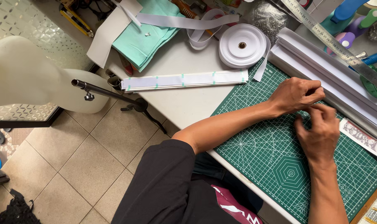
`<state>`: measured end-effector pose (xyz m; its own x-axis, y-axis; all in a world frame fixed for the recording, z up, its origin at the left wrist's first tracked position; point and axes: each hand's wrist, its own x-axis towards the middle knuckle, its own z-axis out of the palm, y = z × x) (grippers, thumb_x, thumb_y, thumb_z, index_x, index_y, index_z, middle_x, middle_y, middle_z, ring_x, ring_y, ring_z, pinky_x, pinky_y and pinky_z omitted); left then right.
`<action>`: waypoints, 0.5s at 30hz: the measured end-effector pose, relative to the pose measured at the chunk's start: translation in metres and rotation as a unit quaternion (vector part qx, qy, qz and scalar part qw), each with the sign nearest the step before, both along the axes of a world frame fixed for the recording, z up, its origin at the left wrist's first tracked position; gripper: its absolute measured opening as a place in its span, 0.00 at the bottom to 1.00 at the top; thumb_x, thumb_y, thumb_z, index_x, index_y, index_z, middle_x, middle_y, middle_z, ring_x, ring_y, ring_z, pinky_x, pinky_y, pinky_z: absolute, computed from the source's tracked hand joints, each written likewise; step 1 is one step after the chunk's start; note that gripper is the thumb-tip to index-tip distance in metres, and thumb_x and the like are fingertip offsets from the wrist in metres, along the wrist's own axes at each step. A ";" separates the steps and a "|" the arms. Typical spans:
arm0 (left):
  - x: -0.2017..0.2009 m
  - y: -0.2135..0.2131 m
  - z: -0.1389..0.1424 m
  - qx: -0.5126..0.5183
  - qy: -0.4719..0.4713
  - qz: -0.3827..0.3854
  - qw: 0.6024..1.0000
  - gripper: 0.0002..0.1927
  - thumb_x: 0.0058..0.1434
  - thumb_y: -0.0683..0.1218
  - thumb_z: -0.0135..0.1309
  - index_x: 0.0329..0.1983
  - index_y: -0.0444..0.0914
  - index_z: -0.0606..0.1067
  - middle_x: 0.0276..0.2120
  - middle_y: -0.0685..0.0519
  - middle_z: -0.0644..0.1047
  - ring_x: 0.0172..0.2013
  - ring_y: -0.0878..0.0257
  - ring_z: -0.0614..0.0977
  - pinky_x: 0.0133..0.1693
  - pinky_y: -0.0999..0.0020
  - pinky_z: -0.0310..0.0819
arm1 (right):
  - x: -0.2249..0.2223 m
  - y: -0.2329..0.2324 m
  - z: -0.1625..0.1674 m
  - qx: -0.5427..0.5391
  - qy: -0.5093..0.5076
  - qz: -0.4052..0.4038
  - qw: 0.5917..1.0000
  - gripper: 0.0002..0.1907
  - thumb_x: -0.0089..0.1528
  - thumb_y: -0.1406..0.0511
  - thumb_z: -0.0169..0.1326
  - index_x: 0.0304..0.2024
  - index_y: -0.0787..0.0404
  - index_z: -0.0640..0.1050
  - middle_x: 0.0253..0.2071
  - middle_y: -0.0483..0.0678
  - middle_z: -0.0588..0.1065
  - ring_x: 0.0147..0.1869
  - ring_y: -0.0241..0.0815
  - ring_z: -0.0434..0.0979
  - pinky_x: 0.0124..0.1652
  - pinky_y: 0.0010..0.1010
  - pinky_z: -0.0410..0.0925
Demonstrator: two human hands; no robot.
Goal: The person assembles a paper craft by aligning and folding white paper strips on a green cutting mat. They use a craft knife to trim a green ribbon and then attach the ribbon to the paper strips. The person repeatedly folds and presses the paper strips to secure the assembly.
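Head view, from largest to smallest. You sit at a white table (184,103) whose right half carries a green cutting mat (275,161) reaching the near edge. Along the mat's far edge lies a stack of folded white strips (321,66), with a steel ruler (333,43) slanting over it. Off the mat's far-left corner sit a roll of white tape (242,45) and, nearer the table's left edge, a flat white band with green marks (184,79); teal cloth (145,35) lies beyond it.

Your left hand (294,95) and right hand (319,135) meet at the mat's far edge, just beside the strips. Both sets of fingers are curled narrow, tips pinched together; whatever they hold is too small to make out. Judged from this, the marked band looks finished and laid aside, while the stack looks unworked.
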<state>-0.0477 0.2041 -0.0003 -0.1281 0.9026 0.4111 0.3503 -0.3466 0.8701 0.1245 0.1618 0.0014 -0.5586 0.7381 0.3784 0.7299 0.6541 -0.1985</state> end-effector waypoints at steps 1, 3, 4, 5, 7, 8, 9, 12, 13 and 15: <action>-0.001 0.000 0.000 0.001 0.001 -0.001 1.000 0.18 0.65 0.55 0.49 0.23 0.41 0.73 0.15 0.54 0.77 0.17 0.61 0.81 0.23 0.62 0.76 | -0.003 0.002 -0.001 -0.021 -0.028 -0.009 0.999 0.09 0.68 0.65 0.64 0.47 0.62 0.78 0.47 0.46 0.75 0.50 0.43 0.73 0.52 0.34 0.67; -0.001 0.001 0.001 0.005 0.006 -0.001 1.000 0.18 0.65 0.55 0.48 0.23 0.41 0.73 0.15 0.55 0.76 0.16 0.62 0.80 0.22 0.63 0.76 | -0.001 0.004 -0.003 -0.033 -0.058 -0.010 0.998 0.10 0.68 0.64 0.65 0.45 0.62 0.78 0.45 0.45 0.76 0.48 0.42 0.74 0.51 0.36 0.66; -0.001 0.002 0.001 0.007 0.013 0.000 1.000 0.18 0.65 0.55 0.48 0.23 0.41 0.73 0.15 0.55 0.76 0.16 0.63 0.80 0.22 0.63 0.76 | -0.001 0.004 -0.002 -0.025 -0.060 -0.001 0.998 0.10 0.67 0.64 0.65 0.46 0.62 0.79 0.46 0.46 0.77 0.50 0.42 0.74 0.53 0.36 0.66; -0.001 0.002 0.001 0.009 0.018 0.001 1.000 0.18 0.65 0.55 0.48 0.23 0.41 0.73 0.15 0.55 0.76 0.16 0.63 0.80 0.22 0.63 0.75 | 0.000 0.004 -0.002 -0.017 -0.062 0.007 0.998 0.10 0.65 0.64 0.65 0.46 0.61 0.81 0.46 0.46 0.77 0.52 0.43 0.75 0.54 0.37 0.66; -0.002 0.002 0.001 0.010 0.017 -0.003 1.000 0.18 0.64 0.55 0.49 0.23 0.41 0.73 0.15 0.55 0.76 0.15 0.63 0.80 0.21 0.63 0.75 | 0.000 0.003 -0.001 0.000 -0.050 0.016 0.999 0.10 0.64 0.65 0.65 0.46 0.61 0.81 0.47 0.47 0.77 0.53 0.44 0.75 0.55 0.38 0.66; -0.002 0.002 0.001 0.010 0.016 -0.005 1.000 0.18 0.64 0.55 0.49 0.23 0.41 0.73 0.15 0.55 0.76 0.15 0.63 0.80 0.20 0.64 0.75 | 0.000 0.002 0.000 0.008 -0.044 0.019 0.999 0.10 0.63 0.65 0.65 0.45 0.61 0.81 0.48 0.47 0.77 0.53 0.45 0.75 0.55 0.38 0.66; -0.001 0.001 0.001 0.015 0.015 -0.003 1.000 0.18 0.64 0.55 0.49 0.23 0.41 0.73 0.15 0.56 0.76 0.15 0.64 0.80 0.20 0.64 0.75 | 0.001 0.001 0.000 0.017 -0.043 0.015 0.999 0.12 0.63 0.64 0.65 0.46 0.62 0.81 0.49 0.49 0.77 0.54 0.46 0.74 0.56 0.39 0.66; -0.001 0.000 0.002 0.018 0.014 0.000 1.000 0.18 0.65 0.55 0.49 0.23 0.41 0.73 0.15 0.56 0.76 0.16 0.64 0.80 0.21 0.64 0.75 | 0.000 0.000 -0.001 0.021 -0.040 0.013 0.999 0.15 0.64 0.64 0.65 0.49 0.64 0.80 0.52 0.52 0.76 0.56 0.48 0.74 0.57 0.40 0.66; -0.001 0.000 0.003 0.013 0.012 -0.001 1.000 0.18 0.65 0.55 0.49 0.23 0.41 0.73 0.14 0.56 0.76 0.15 0.64 0.80 0.20 0.64 0.75 | -0.001 0.002 -0.002 0.008 -0.042 0.019 0.999 0.15 0.65 0.63 0.65 0.51 0.64 0.80 0.52 0.51 0.76 0.56 0.46 0.74 0.58 0.38 0.66; -0.001 0.000 0.005 0.011 0.013 -0.001 1.000 0.18 0.65 0.55 0.49 0.23 0.41 0.73 0.14 0.56 0.76 0.15 0.64 0.79 0.20 0.64 0.75 | 0.000 0.003 -0.003 -0.012 -0.044 0.021 0.999 0.15 0.67 0.63 0.64 0.52 0.65 0.80 0.52 0.49 0.76 0.56 0.45 0.74 0.58 0.38 0.66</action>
